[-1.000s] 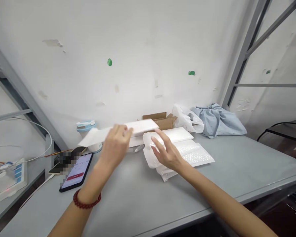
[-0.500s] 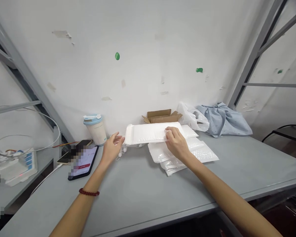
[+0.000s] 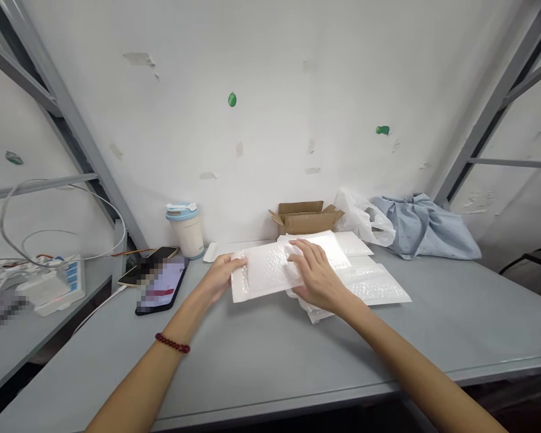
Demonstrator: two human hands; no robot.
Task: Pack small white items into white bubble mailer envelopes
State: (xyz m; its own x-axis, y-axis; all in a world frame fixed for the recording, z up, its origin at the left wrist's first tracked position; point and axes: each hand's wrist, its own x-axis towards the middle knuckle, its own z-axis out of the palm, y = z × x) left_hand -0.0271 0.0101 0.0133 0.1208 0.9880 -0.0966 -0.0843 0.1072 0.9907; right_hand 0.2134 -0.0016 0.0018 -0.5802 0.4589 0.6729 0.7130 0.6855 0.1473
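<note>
A white bubble mailer (image 3: 270,269) is held tilted above the grey table. My left hand (image 3: 219,275) is closed on its left end, thumb on top. My right hand (image 3: 316,273) curls over its right part, fingers bent across the near face and the thumb lower down; that hand hides part of the mailer. More white bubble mailers (image 3: 379,285) lie in a loose, overlapping pile to the right, behind and beneath my right hand. A red bead bracelet (image 3: 172,343) circles my left wrist.
An open cardboard box (image 3: 309,224) stands by the wall, beside a white plastic bag (image 3: 360,219) and a light blue cloth (image 3: 426,228). At left are a lidded cup (image 3: 187,234), two phones, one a lit phone (image 3: 165,282), and a power strip (image 3: 61,285) with cables.
My left hand has taken hold of the mailer's left end. The mailer has come lower and nearer, its bubbled face now tilted towards me. The view has shifted left slightly.
</note>
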